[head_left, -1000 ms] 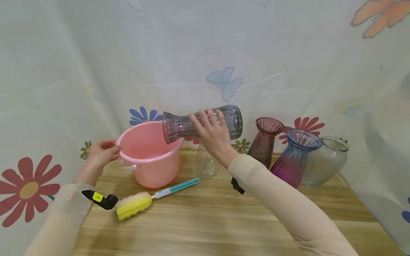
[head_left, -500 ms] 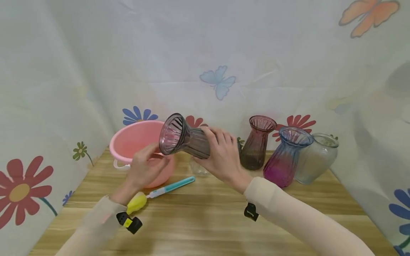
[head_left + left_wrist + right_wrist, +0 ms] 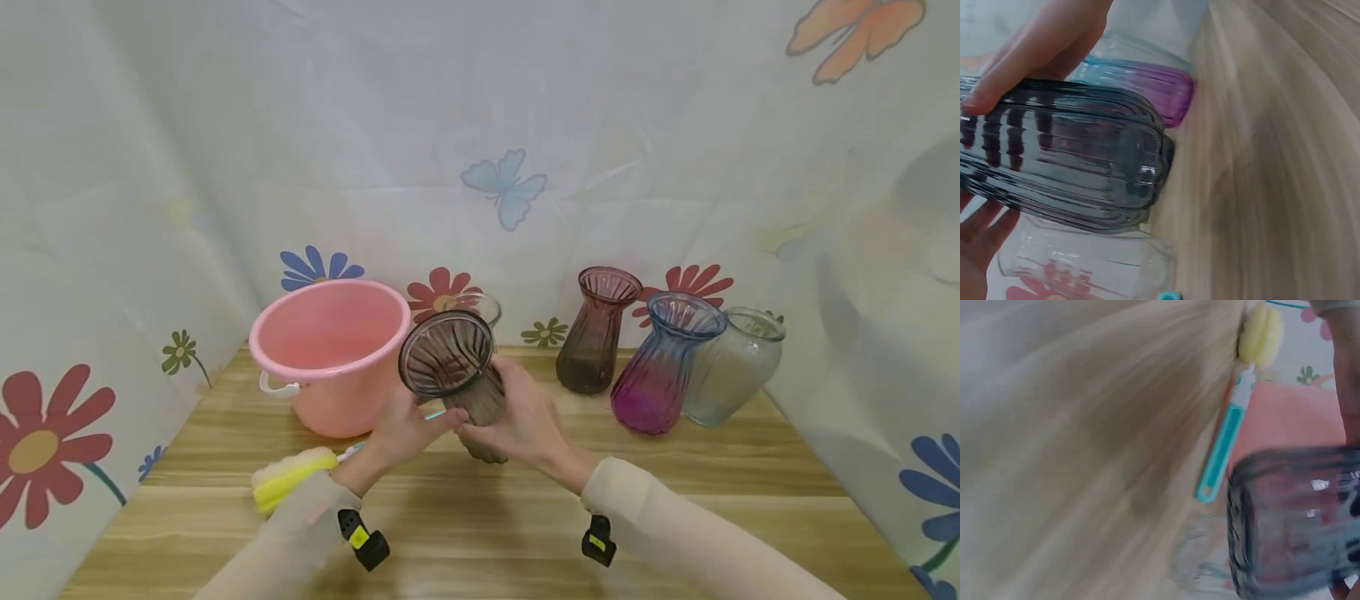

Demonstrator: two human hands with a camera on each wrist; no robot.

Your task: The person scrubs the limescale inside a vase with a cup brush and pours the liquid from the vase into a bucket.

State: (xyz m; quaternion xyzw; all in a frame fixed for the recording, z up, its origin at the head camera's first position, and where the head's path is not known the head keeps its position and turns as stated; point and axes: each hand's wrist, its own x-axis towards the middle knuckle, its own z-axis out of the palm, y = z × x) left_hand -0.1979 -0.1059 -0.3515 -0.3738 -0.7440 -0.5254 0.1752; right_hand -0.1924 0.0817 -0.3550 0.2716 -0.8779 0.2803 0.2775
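A grey ribbed glass vase [image 3: 480, 400] is held tilted above the table, its flared mouth turned up toward the head camera. My right hand [image 3: 528, 417] grips its right side, thumb in front. On its left side, my left hand [image 3: 405, 429] holds it below the rim, with part of the fingers hidden behind the glass. The left wrist view shows the vase's thick base [image 3: 1129, 156] hanging free, fingers on both sides of the body. In the right wrist view the same vase [image 3: 1297, 519] is blurred.
A pink bucket [image 3: 337, 375] stands at the left; a yellow sponge brush [image 3: 296, 475] lies before it. Behind the held vase is a clear glass [image 3: 483, 307]. To the right stand a dark red vase [image 3: 592, 342], a blue-pink vase [image 3: 663, 375] and a clear vase [image 3: 731, 375].
The vase has moved from beside the bucket's mouth toward the table's middle, turning from sideways to mouth up. My left hand has left the bucket's rim and taken hold of the vase.
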